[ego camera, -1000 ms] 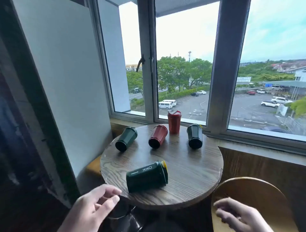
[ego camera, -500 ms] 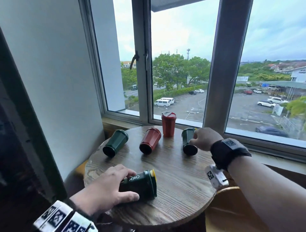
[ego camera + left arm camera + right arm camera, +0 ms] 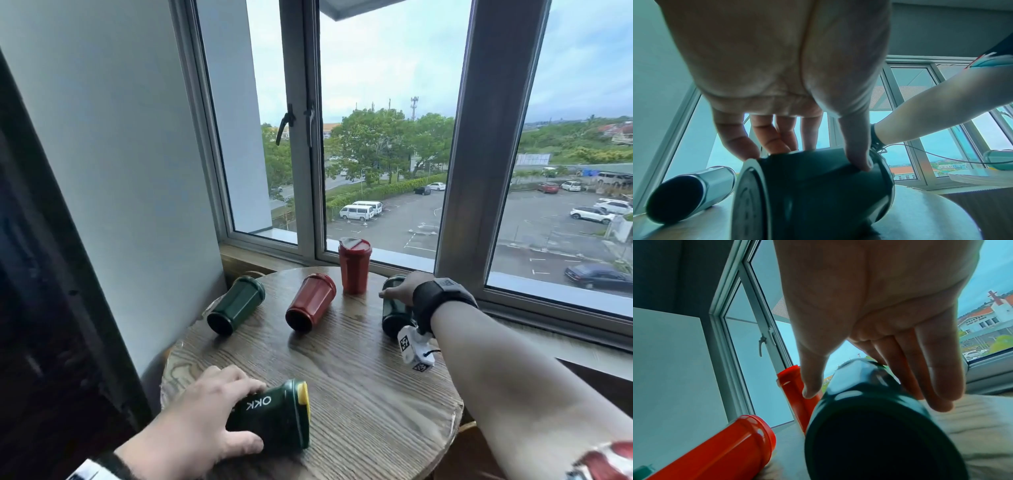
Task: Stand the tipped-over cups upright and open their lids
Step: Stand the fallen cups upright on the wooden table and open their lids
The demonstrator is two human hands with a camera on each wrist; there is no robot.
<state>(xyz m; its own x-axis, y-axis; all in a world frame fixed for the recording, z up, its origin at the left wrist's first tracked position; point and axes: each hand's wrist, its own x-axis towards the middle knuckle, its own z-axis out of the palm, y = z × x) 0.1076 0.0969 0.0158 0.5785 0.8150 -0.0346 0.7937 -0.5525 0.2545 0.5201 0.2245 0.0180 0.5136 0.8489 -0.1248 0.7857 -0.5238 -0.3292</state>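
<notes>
A round wooden table (image 3: 359, 394) carries several cups. My left hand (image 3: 236, 414) grips a dark green cup with a yellow lid (image 3: 277, 414), which lies on its side at the near edge. From the left wrist, thumb and fingers of that hand (image 3: 805, 159) wrap the green cup (image 3: 818, 186). At the far right my right hand (image 3: 399, 291) holds another tipped green cup (image 3: 394, 313); in the right wrist view the hand (image 3: 873, 392) straddles this cup (image 3: 869, 426). Between them lie a tipped red cup (image 3: 310, 301) and a tipped green cup (image 3: 236, 305). One red cup (image 3: 354, 270) stands upright.
The window frame (image 3: 479, 171) and sill (image 3: 548, 308) run right behind the table. A pale wall (image 3: 120, 171) closes the left side. Part of a wooden seat (image 3: 467, 428) shows past the table's right edge.
Both hands rose from below the table edge. The left took hold of the near green cup and the right reached out to the far right green cup. The cups still lie tipped.
</notes>
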